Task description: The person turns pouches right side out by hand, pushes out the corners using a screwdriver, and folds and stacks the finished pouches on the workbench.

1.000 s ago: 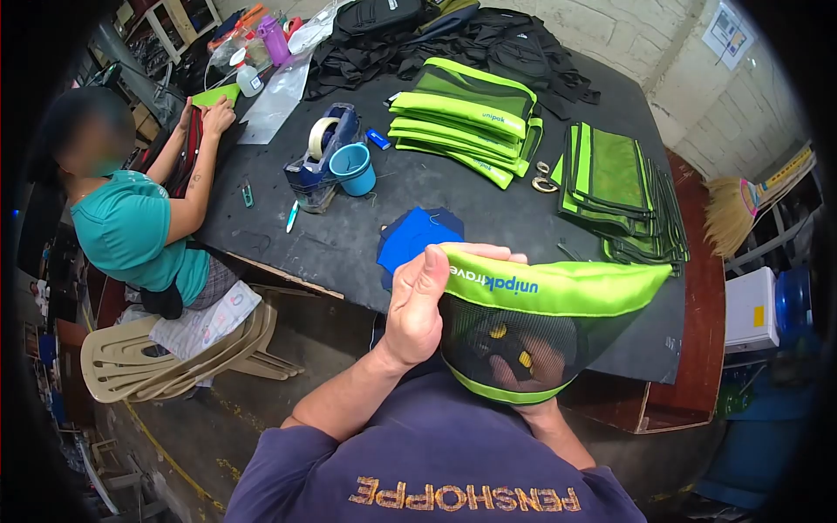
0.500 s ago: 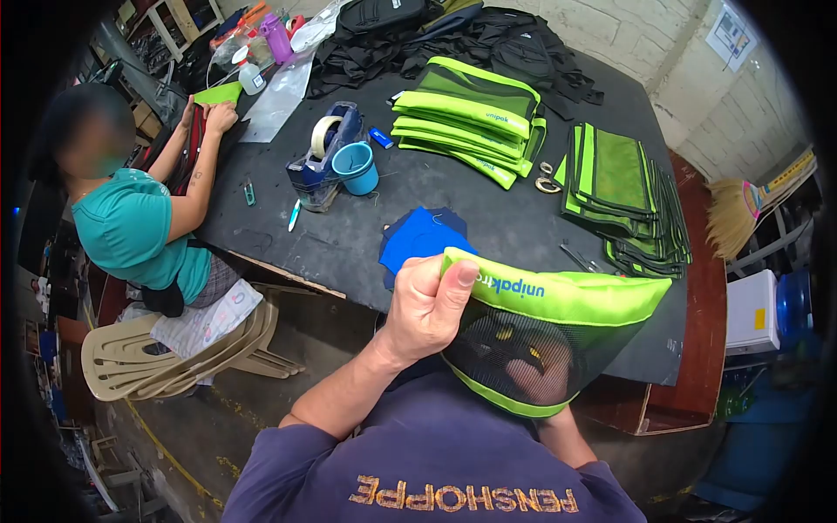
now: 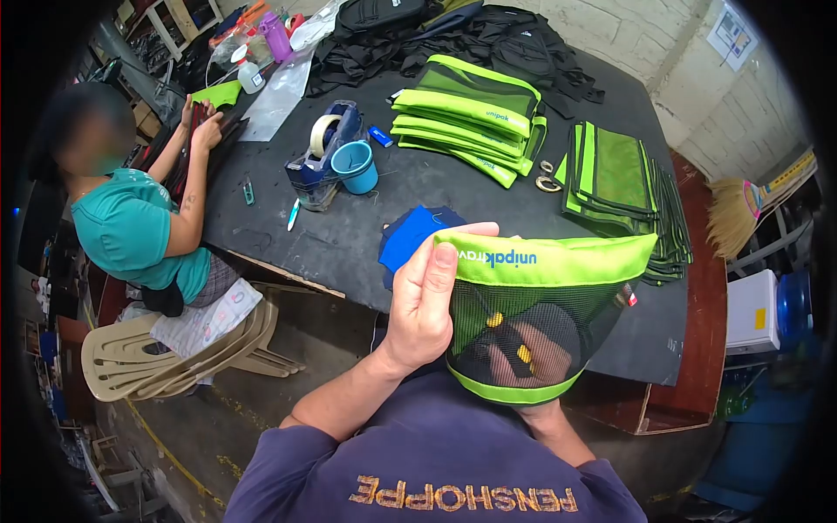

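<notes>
My left hand [image 3: 420,305] grips a lime-green mesh pouch [image 3: 545,253] by its left upper corner, thumb in front and fingers behind. The pouch has a solid green band with "unipak travel" lettering, upside down to me, and black mesh below. Through the mesh shows my right hand [image 3: 547,353], curled around a black-and-yellow tool [image 3: 524,354] whose kind I cannot make out. Whether that hand is inside the pouch or behind it, I cannot tell. Blue fabric pieces [image 3: 408,240] lie on the table just beyond my left hand.
Stacked green pouches [image 3: 466,113] and mesh panels [image 3: 615,183] lie on the dark table [image 3: 261,209]. Scissors [image 3: 547,179], a blue cup [image 3: 355,166], a tape dispenser [image 3: 324,157] and black bags [image 3: 523,52] are there too. A co-worker [image 3: 131,218] sits at left, handling dark-red material.
The pouch has turned so its mesh faces me more, and its right end has swung left. My left fingers have straightened behind it. The co-worker's hands have moved off the green piece.
</notes>
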Available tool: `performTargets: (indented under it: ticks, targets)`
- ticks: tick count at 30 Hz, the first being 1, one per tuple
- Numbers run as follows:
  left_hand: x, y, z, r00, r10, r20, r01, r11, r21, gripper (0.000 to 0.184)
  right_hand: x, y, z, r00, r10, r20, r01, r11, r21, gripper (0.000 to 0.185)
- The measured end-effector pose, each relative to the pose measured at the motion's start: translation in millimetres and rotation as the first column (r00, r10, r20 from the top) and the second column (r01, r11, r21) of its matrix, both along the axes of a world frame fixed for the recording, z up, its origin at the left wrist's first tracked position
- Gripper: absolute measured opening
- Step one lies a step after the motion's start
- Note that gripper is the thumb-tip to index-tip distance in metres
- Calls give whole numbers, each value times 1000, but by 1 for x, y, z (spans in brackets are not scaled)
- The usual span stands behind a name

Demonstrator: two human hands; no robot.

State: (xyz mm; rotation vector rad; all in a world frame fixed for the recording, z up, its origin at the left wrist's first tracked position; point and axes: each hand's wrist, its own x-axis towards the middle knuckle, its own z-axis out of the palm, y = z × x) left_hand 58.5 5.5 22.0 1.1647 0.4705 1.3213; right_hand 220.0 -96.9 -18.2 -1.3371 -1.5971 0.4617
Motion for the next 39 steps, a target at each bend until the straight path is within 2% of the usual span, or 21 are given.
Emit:
performTargets:
  ticks: [1, 4, 5, 8, 9, 11, 12, 13, 16, 20, 21, 24, 25, 26, 28, 29, 32, 33, 34, 36, 39]
  targets:
    - [-1, 1, -3, 1000, 0, 0, 0, 1000, -1, 42, -1, -2, -3, 1000, 0, 0, 0, 1000, -1, 33]
    - [-4, 2, -8, 988, 61, -141, -48, 994, 98, 41, -2, -6, -16, 949, 35, -313, -95, 980, -177, 34]
    - [-5, 2, -7, 988, 62, -142, -49, 994, 98, 41, -1, -6, -15, 949, 36, -314, -96, 980, -176, 34]
    - [-4, -1, -1, 994, 29, -106, -23, 998, 58, 39, 10, -6, -6, 669, -84, -738, -428, 768, -476, 35]
    - [-4, -2, 2, 994, 27, -105, -22, 998, 55, 39, 11, -5, -5, 670, -87, -737, -427, 767, -479, 35]
    - [-5, 0, 12, 998, -31, 48, 35, 996, -81, 38, 12, 0, -4, 943, 66, -325, -142, 966, -215, 37]
    - [-6, 0, 14, 991, -49, 126, 67, 987, -144, 37, 12, 3, -3, 996, 57, -69, -58, 998, -14, 37]
    - [-7, 0, 14, 991, -46, 125, 64, 988, -144, 37, 13, 7, -1, 996, 59, -69, -61, 998, -13, 37]
    - [-8, -2, 12, 990, -100, 101, 109, 990, -90, 37, 22, 15, 7, 982, 106, 155, -134, 975, 180, 39]
    - [-10, -2, 7, 990, -29, -135, 43, 993, 106, 39, 24, 15, -2, 987, 69, 144, -91, 984, 152, 44]
    - [-9, -3, 7, 990, -26, -135, 41, 993, 108, 39, 22, 14, -6, 987, 71, 144, -93, 984, 153, 44]
    - [-5, -6, 7, 993, -13, -117, 28, 992, 125, 40, 13, 3, -18, 984, 128, -122, -122, 991, 54, 50]
    - [-4, -6, 7, 993, -16, -117, 31, 991, 127, 40, 13, -2, -19, 985, 125, -121, -119, 991, 57, 50]
    - [-4, -7, 7, 994, -16, -104, 30, 991, 129, 40, 13, -9, -19, 938, 158, -309, -214, 965, -155, 50]
    - [-3, -8, 10, 997, -12, -78, 22, 991, 132, 40, 12, -16, -15, 759, 77, -646, -476, 744, -470, 51]
    - [-2, -8, 11, 997, -11, -78, 21, 991, 131, 40, 12, -16, -14, 759, 78, -646, -477, 742, -471, 51]
    - [3, -11, 23, 995, -20, 98, 22, 999, -25, 46, 5, -13, -3, 339, -137, -931, -711, 610, -349, 37]
    - [3, -11, 24, 995, -23, 98, 26, 999, -24, 46, 0, -14, -4, 339, -137, -931, -710, 613, -348, 37]
    - [1, -10, 25, 993, -45, 110, 47, 999, -18, 46, -8, -15, -7, 557, 21, -831, -546, 763, -346, 36]
    - [-3, -8, 26, 988, -78, 135, 79, 997, -8, 47, -17, -16, -14, 900, 165, -404, -236, 963, -130, 36]
    - [-4, -8, 24, 993, -62, 103, 63, 998, -8, 47, -18, -20, -22, 888, 157, -432, -252, 953, -171, 37]
